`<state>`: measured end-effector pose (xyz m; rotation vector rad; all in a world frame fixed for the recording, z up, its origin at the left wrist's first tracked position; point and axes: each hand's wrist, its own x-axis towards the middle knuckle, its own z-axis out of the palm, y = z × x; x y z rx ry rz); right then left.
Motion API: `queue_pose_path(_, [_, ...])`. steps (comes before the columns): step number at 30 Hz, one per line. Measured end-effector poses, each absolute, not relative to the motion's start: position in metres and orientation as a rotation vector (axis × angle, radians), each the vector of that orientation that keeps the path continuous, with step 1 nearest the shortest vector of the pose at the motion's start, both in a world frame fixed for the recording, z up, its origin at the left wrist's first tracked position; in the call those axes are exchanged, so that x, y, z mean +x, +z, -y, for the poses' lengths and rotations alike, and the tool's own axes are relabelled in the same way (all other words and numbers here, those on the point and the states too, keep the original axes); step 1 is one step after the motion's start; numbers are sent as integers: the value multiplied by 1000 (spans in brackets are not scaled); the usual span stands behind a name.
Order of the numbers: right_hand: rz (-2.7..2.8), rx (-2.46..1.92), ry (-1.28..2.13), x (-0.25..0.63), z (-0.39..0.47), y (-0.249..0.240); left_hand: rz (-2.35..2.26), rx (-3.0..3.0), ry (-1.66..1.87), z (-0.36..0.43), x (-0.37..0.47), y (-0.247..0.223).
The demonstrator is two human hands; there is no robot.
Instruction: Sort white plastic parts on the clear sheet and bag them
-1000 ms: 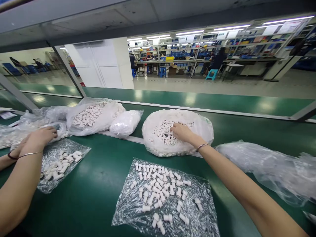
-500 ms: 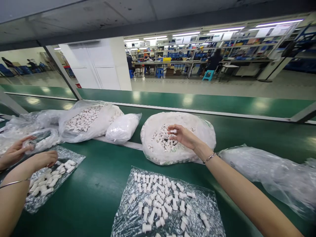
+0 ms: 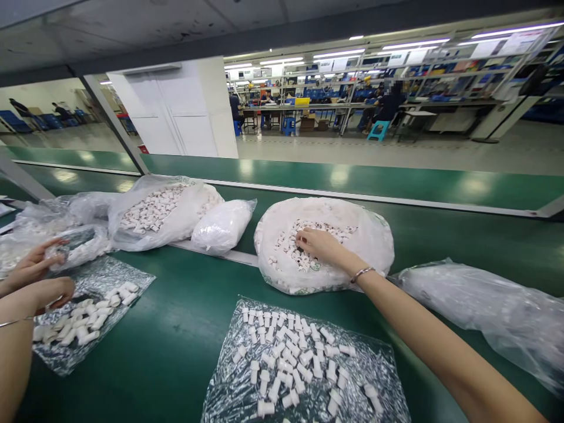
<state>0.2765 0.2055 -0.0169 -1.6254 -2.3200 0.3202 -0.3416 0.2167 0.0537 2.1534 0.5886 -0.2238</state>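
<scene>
My right hand, with a bracelet on its wrist, reaches into an open white plastic bag of small white plastic fittings. Its fingers are curled down and closed among the fittings, and what lies between the fingertips is hidden. Nearer to me, a clear plastic sheet or flat bag bears many white flanged fittings, spread loosely over it. My left hand is out of view.
At the left, another person's two hands work over a plastic sheet with white fittings. A second open bag of fittings, a closed white bag and a clear plastic bag lie along the green bench.
My right hand has come down from above the bag's opening, with a white piece showing between its fingers, to the fittings inside. The other person's nearer hand has shifted left.
</scene>
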Motion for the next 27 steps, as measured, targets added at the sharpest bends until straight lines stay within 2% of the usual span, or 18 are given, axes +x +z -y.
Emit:
queue_pose_path(5, [2273,-1605,354,285,-201,-13,-553,2098,-297,-197,-288,82])
queue_pose_path(8, [2272,-1542,423,280,-203,-18,-509,2129,-285,-193,-283,79])
queue_pose_path(10, [2224,-1527,468,276,-206,-21,-538,2160,-90,-200,-306,68])
queue_pose_path(13, [2058,-1548,533,275,-208,-19,-684,2142,436,-220,-355,54])
queue_pose_path(15, [1923,-1549,581,280,-206,-13,-736,2122,541,-225,-364,53])
queue_pose_path(17, [1803,-1530,612,288,-204,-5,-661,2128,336,-207,-329,50])
queue_pose_path(20, [1696,-1524,628,297,-203,-1,-247,2095,-127,-133,-199,20])
queue_pose_path(23, [1694,-1585,640,296,-206,-7,-51,1973,-101,-53,-76,-21])
queue_pose_path(25, [1708,-1635,638,291,-210,-15,-332,1968,42,-39,-59,-27])
queue_pose_path(27, [1701,-1665,642,284,-213,-23,-491,1978,26,-65,-102,-4])
